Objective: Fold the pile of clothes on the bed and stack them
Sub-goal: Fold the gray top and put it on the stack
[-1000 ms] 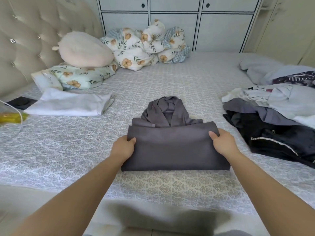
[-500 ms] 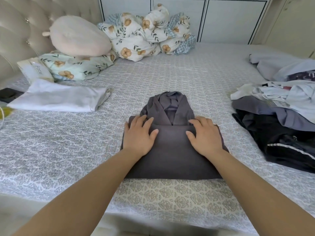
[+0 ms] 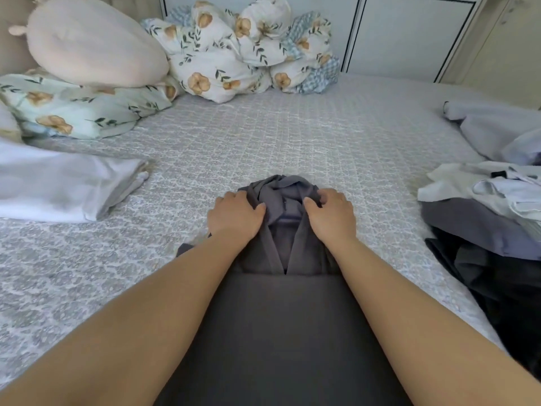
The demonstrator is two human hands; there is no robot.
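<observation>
a grey hooded garment (image 3: 281,317) lies partly folded in the middle of the bed (image 3: 292,136), its broad folded body nearest the camera and its hood bunched at the far end. both hands are on that hood. the left hand (image 3: 235,216) sits on the hood's left side, palm down, with its fingers curled over the edge of the fabric and its thumb pressing into the cloth. the right hand (image 3: 332,213) sits on the hood's right side in the same manner, fingers bent round the crumpled rim and thumb pointing inward. each hand has hold of hood fabric; how tightly, i cannot tell. both bare forearms run from the bottom corners up over the garment's body.

to the right, near the bed's edge, lies the unfolded pile of clothes (image 3: 491,218): white and pale pieces on top, a grey-violet one under them, dark ones lowest. it is apart from the grey garment. to the left lies a white folded garment (image 3: 64,189), flat on the bedspread, well apart from the hands. behind it a floral pillow (image 3: 73,112) carries a round pink cushion (image 3: 93,45). a floral quilt (image 3: 243,51) is bundled at the far side of the bed, against white cupboard doors (image 3: 409,33).
</observation>
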